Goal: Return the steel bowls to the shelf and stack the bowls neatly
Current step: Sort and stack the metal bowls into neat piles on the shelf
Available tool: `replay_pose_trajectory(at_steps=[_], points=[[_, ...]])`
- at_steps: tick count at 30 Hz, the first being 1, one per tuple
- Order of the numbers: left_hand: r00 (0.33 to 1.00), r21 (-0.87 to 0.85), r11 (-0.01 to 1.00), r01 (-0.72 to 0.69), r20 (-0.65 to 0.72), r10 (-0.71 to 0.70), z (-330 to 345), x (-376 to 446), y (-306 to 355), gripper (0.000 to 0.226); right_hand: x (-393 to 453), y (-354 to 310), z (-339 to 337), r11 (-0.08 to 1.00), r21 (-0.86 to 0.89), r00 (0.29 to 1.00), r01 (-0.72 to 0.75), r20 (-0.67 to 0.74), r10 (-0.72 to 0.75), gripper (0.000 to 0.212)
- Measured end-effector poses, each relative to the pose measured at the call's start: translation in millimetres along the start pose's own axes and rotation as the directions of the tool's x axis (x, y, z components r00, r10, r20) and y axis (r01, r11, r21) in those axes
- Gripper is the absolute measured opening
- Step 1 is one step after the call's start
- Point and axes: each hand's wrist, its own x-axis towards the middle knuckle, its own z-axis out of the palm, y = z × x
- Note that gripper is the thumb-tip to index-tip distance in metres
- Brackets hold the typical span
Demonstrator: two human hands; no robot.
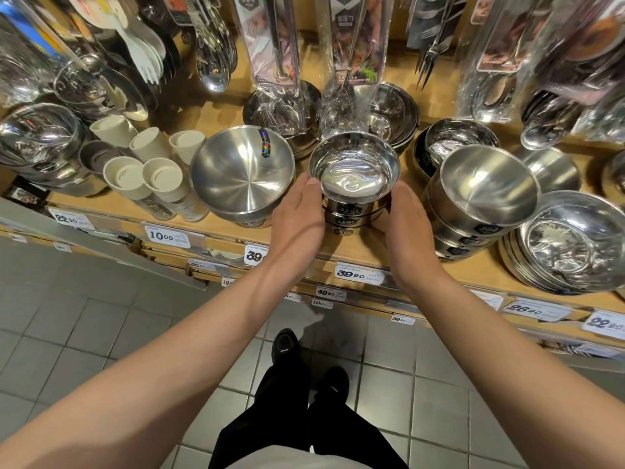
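Nearest to us, both forearms reach forward, bare, converging on one stack of bowls (353, 198). Our left hand (297, 214) lies against the stack's left side, fingers straight and together, thumb up near the top rim. Our right hand (404, 220) presses the opposite side, fingers extended along the wall. Neither hand curls round the stack; both palms flank it flat.

Below the grip we note grey floor tiles (101, 333), dark trousers and black shoes (284, 346). The stack stands on a wooden shelf (355, 253) edged with price tags (359, 274).

The stack stands upright, openings facing up, its long axis vertical. Left of the grip sits a wide matte bowl (241, 172); right of it, a second stack (483, 194) leaning toward us. Beyond the grip hang packaged utensils (348, 38).
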Motion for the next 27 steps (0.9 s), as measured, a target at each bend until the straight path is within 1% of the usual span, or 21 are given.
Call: replay_pose_trajectory(at_steps=[1, 3, 4, 7, 8, 10, 12, 14, 16, 18, 21, 24, 27], points=[[1.0, -0.009, 1.0, -0.008, 0.007, 0.008, -0.3, 1.7, 0.4, 0.063, 0.1, 1.2, 0.1, 1.0, -0.004, 1.0, 0.01, -0.004, -0.01, 0.057], [1.0, -0.033, 0.999, -0.016, 0.017, 0.016, -0.4, 5.4, 0.2, 0.042, -1.5, 0.7, -0.1, 1.0, 0.006, 1.0, 0.009, -0.011, -0.009, 0.059], [1.0, -0.038, 0.999, -0.014, 0.015, 0.014, -0.5, 6.7, -0.1, 0.04, -2.4, 0.1, 0.1, 1.0, 0.014, 1.0, -0.004, -0.013, 0.004, 0.059], [0.998, -0.033, 0.998, 0.045, 0.048, -0.043, -6.4, -1.3, 4.7, 0.051, -8.0, -3.0, -0.8, 1.0, 0.02, 1.0, -0.006, 0.001, 0.006, 0.053], [0.995, -0.031, 0.998, 0.062, 0.078, -0.06, -11.4, -6.2, 5.6, 0.049, -12.5, -4.3, -2.4, 1.0, -0.007, 1.0, 0.01, 0.002, -0.01, 0.049], [0.99, -0.027, 0.996, 0.091, 0.114, -0.087, -26.8, -17.9, 6.3, 0.038, -26.1, -4.9, -8.2, 0.998, -0.049, 0.999, 0.033, 0.008, -0.033, 0.038], [0.99, 0.018, 0.995, 0.101, 0.099, -0.102, -49.1, -28.0, 3.6, 0.03, -41.7, -2.3, -15.7, 1.0, -0.012, 1.0, -0.022, 0.022, 0.022, 0.034], [0.991, 0.052, 0.992, 0.112, 0.069, -0.115, -75.7, -37.6, -2.2, 0.022, -56.8, 0.2, -20.4, 0.997, 0.018, 0.996, -0.078, 0.048, 0.077, 0.023], [0.992, 0.073, 0.99, 0.121, 0.013, -0.122, -102.5, -44.2, -5.1, 0.016, -68.6, -1.4, -19.2, 0.997, -0.046, 0.994, -0.069, 0.085, 0.073, 0.018], [0.99, 0.089, 0.987, 0.135, -0.046, -0.131, -125.4, -42.7, -5.7, 0.015, -76.5, -8.0, -10.9, 0.994, -0.1, 0.991, -0.04, 0.122, 0.052, 0.017], [0.988, 0.107, 0.985, 0.139, -0.085, -0.13, -146.9, -29.1, -0.9, 0.013, -82.8, -24.3, 9.1, 0.974, -0.224, 0.98, 0.032, 0.197, 0.014, 0.013], [0.988, 0.115, 0.983, 0.146, -0.075, -0.138, -158.2, -12.0, 4.1, 0.011, -80.9, -37.5, 34.4, 0.971, -0.234, 0.964, 0.039, 0.264, 0.025, 0.021], [0.987, 0.124, 0.98, 0.154, -0.065, -0.146, -166.3, -0.1, 8.2, 0.017, -75.1, -46.3, 60.0, 0.976, -0.22, 0.96, 0.012, 0.275, 0.05, 0.03]])
